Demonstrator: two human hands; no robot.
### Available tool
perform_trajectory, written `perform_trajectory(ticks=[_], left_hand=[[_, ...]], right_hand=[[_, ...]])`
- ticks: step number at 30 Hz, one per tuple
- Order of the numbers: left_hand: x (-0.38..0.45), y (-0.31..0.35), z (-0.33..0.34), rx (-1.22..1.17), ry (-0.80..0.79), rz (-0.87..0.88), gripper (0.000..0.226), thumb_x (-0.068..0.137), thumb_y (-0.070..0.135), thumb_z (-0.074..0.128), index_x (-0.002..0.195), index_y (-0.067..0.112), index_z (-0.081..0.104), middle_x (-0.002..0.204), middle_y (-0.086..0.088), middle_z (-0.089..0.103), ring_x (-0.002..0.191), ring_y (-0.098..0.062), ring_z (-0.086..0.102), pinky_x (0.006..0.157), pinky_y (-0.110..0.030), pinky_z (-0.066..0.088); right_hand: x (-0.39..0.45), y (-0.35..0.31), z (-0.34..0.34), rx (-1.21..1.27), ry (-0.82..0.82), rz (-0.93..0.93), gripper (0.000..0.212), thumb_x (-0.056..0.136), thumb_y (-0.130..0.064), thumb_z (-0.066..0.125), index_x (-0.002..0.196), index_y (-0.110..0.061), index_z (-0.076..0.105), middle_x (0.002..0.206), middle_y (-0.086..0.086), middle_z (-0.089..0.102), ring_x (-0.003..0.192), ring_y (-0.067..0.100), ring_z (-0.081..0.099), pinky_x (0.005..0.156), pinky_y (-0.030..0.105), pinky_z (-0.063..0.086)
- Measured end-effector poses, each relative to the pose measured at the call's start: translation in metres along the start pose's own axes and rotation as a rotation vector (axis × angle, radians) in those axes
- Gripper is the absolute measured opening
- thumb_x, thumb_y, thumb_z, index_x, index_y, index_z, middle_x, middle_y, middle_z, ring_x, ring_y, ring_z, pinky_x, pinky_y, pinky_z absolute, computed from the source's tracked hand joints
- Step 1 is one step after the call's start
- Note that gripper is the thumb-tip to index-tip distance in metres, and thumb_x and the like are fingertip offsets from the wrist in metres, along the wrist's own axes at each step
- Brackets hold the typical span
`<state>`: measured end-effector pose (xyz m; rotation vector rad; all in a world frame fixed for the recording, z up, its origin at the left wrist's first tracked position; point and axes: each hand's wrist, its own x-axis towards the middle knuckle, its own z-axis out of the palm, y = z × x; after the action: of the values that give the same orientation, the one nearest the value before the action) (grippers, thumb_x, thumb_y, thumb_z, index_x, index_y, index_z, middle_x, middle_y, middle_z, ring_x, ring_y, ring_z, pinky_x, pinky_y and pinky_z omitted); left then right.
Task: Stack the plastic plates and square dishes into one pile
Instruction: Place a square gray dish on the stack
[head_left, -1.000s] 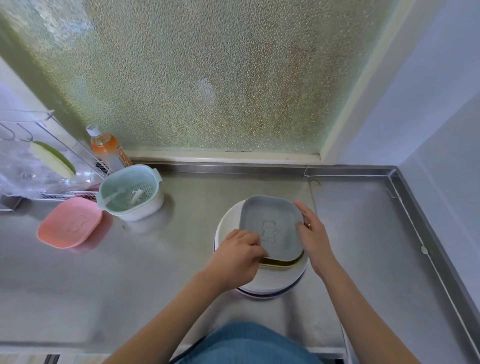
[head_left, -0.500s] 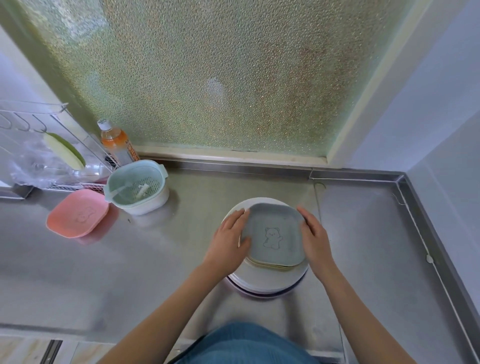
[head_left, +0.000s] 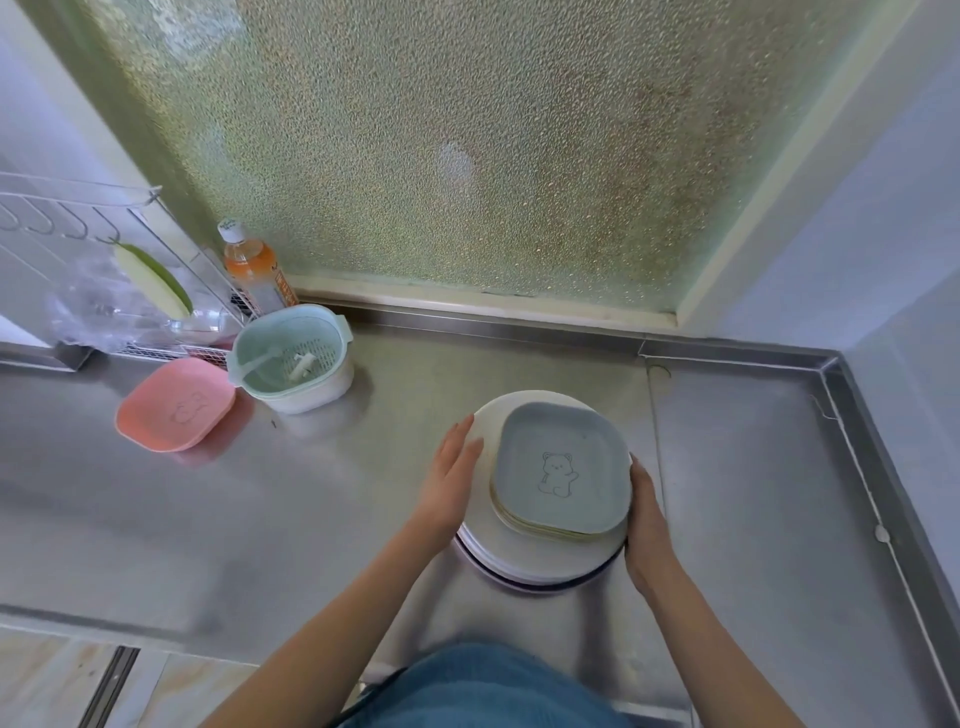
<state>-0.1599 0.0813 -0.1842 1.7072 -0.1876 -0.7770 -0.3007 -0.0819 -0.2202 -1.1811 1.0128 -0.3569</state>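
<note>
the grey-blue square dish (head_left: 562, 467), printed with a small bear, is seen just right of the frame's centre, seated on top of a few yellowish square dishes (head_left: 540, 530) that are themselves carried on a pile of round white plates (head_left: 498, 551) on the steel counter (head_left: 260, 519). the pile is flanked on both sides: the left hand (head_left: 451, 480) is laid flat against the left rim of the plates, fingers together and extended, not curled around anything, while the right hand (head_left: 647, 525) is pressed against the lower right edge, at the corner of the square dishes; its fingers are partly hidden, so a grip cannot be confirmed. the step in hand is judged to be squaring the pile, and it is best done by even, gentle inward pressure from both sides, so that the square dishes are centred on the plates and not pushed off the far edge. one pink square dish (head_left: 174, 410) is left well apart at the middle left of the frame, just beside a pale green colander bowl (head_left: 291, 358), and is judged to be needed on the pile next.
</note>
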Motion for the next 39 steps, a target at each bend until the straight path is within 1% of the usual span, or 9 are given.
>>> perform_trajectory(ticks=[4,10,17,21,23,25,28,33,39], left_hand=[[0.003,-0.009,-0.01,-0.072,-0.034,-0.038,0.044,0.099,0.033,0.039,0.141,0.021,0.039,0.153,0.002,0.032,0.141,-0.014,0.029,0.119,-0.041,0.019],[0.01,-0.013,-0.039,-0.137,0.115,-0.085,0.044,0.098,0.034,0.04,0.14,0.018,0.042,0.151,-0.001,0.034,0.139,-0.017,0.032,0.118,-0.042,0.022],[0.016,-0.02,-0.09,-0.171,0.292,-0.075,0.036,0.098,0.031,0.04,0.13,0.018,0.052,0.128,-0.004,0.055,0.116,-0.02,0.053,0.105,-0.036,0.04],[0.018,-0.026,-0.118,-0.156,0.361,-0.036,0.019,0.097,0.025,0.042,0.099,0.024,0.061,0.099,0.002,0.062,0.097,-0.02,0.055,0.086,-0.032,0.045],[0.021,-0.029,-0.136,-0.016,0.407,-0.047,0.019,0.097,0.023,0.045,0.108,0.018,0.059,0.109,-0.003,0.06,0.104,-0.024,0.055,0.091,-0.035,0.045],[0.026,-0.036,-0.161,0.366,0.474,-0.039,0.03,0.094,0.019,0.049,0.122,0.012,0.054,0.127,-0.011,0.053,0.114,-0.028,0.051,0.099,-0.039,0.04],[0.035,-0.042,-0.202,0.829,0.497,-0.013,0.04,0.088,0.014,0.052,0.128,0.01,0.048,0.135,-0.012,0.047,0.126,-0.031,0.042,0.104,-0.045,0.034],[0.061,-0.045,-0.251,0.947,0.476,-0.191,0.052,0.086,0.009,0.047,0.136,0.008,0.034,0.135,-0.014,0.043,0.128,-0.033,0.037,0.105,-0.048,0.031],[0.074,-0.053,-0.278,1.138,0.482,-0.107,0.039,0.085,0.007,0.051,0.123,-0.001,0.043,0.12,-0.023,0.046,0.115,-0.039,0.042,0.094,-0.051,0.037]], right_hand=[[0.005,0.002,0.006,-0.011,-0.014,0.001,0.049,0.095,-0.051,0.033,0.123,-0.017,0.055,0.123,0.013,0.061,0.117,0.031,0.055,0.094,0.047,0.045],[0.004,0.002,0.046,-0.071,-0.104,0.014,0.069,0.081,-0.063,0.037,0.132,-0.018,0.047,0.132,0.012,0.055,0.123,0.029,0.051,0.106,0.055,0.039],[0.001,0.011,0.098,-0.118,-0.145,0.03,0.041,0.097,-0.047,0.033,0.135,-0.031,0.043,0.131,-0.001,0.054,0.119,0.018,0.051,0.105,0.044,0.04],[-0.002,0.017,0.119,-0.144,-0.121,0.009,0.038,0.097,-0.046,0.038,0.132,-0.036,0.045,0.126,-0.008,0.055,0.118,0.017,0.051,0.103,0.041,0.04],[-0.003,0.02,0.123,-0.157,-0.104,-0.016,0.042,0.092,-0.051,0.04,0.13,-0.036,0.048,0.127,-0.008,0.057,0.119,0.017,0.052,0.104,0.045,0.041],[-0.003,0.021,0.126,-0.159,-0.082,-0.033,0.051,0.086,-0.056,0.04,0.13,-0.034,0.049,0.128,-0.005,0.057,0.118,0.019,0.053,0.104,0.049,0.041],[-0.002,0.023,0.128,-0.157,-0.077,-0.055,0.055,0.085,-0.058,0.039,0.128,-0.026,0.051,0.129,0.003,0.058,0.119,0.025,0.054,0.103,0.053,0.041],[0.003,0.025,0.127,-0.182,-0.084,-0.073,0.039,0.095,-0.047,0.039,0.115,-0.017,0.054,0.119,0.013,0.057,0.106,0.022,0.052,0.088,0.044,0.042],[0.004,0.029,0.127,-0.199,-0.023,-0.084,0.036,0.102,-0.03,0.037,0.127,-0.007,0.051,0.129,0.018,0.056,0.115,0.031,0.055,0.099,0.053,0.042]])
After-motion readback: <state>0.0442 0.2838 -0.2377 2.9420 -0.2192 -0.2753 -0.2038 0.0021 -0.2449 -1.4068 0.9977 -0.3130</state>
